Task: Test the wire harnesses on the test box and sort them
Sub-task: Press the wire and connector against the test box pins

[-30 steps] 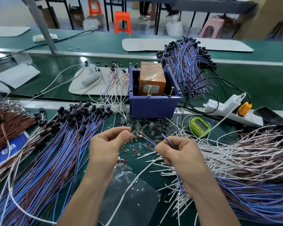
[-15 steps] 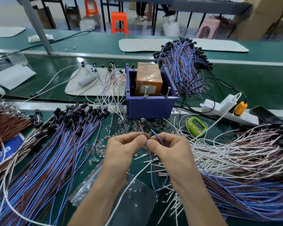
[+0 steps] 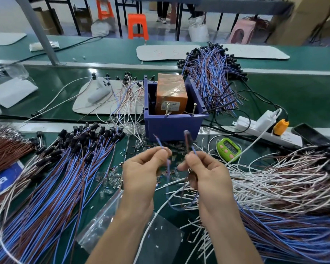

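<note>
My left hand (image 3: 141, 171) pinches one blue wire end of a wire harness (image 3: 168, 169), its bare tip pointing up. My right hand (image 3: 205, 171) pinches the brown and blue end of the same harness, which loops down between my wrists. Both hands are raised just in front of the blue test box (image 3: 172, 123), which holds an orange-wrapped block (image 3: 171, 95) and has two metal pins on its near rim. A big fan of blue and brown harnesses with black connectors (image 3: 61, 168) lies to the left. Another bundle (image 3: 213, 79) lies behind the box.
White and blue-brown wires (image 3: 286, 189) pile up at the right. A green timer (image 3: 229, 148), a white power strip (image 3: 265, 128) and a dark phone (image 3: 311, 133) lie right of the box. Clear plastic bags (image 3: 122, 221) and small loose parts sit near my wrists.
My hands have risen toward the test box and moved apart. The harness ends, held together half a second ago, are now separated and point upward.
</note>
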